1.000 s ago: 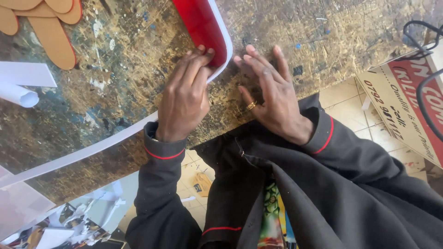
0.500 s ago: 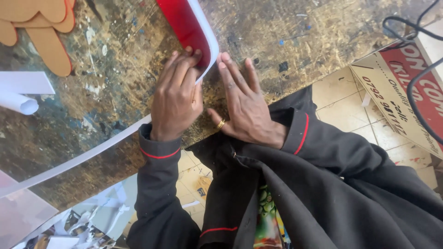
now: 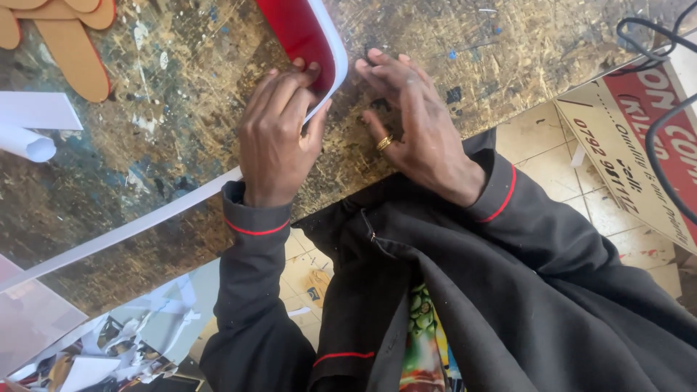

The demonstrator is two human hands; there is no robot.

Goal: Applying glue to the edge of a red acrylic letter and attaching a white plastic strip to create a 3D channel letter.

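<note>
Red panel: red flat piece with a rounded corner lies on the workbench, upper middle of the head view, running off the top edge.
White strip: long white edging strip wraps the panel's rounded corner, then trails down-left across the bench and out past the left edge.
Left hand: left hand palm down, fingers bent, fingertips pressing on the red face just inside the white edge at the corner; thumb side sits against the strip. Pressing, not a closed grasp.
Right hand: right hand flat and open on the bare bench just beside the corner, fingers spread, fingertips close to the strip's outer side; cannot tell if they touch it. Gold ring on one finger.
Progress: judging by how things lie, the strip is seated around the corner and up the right-hand edge; the long tail to the left lies loose on the bench, so most of its length looks unattached.
Bench: worn wood, paint-spattered and scratched.
Other things: tan sole-shaped cutouts top left; rolled white paper at left edge; red-and-cream signboard and black cable at right; paper scraps on the floor below.
Clothing: black sleeves with red piping.
</note>
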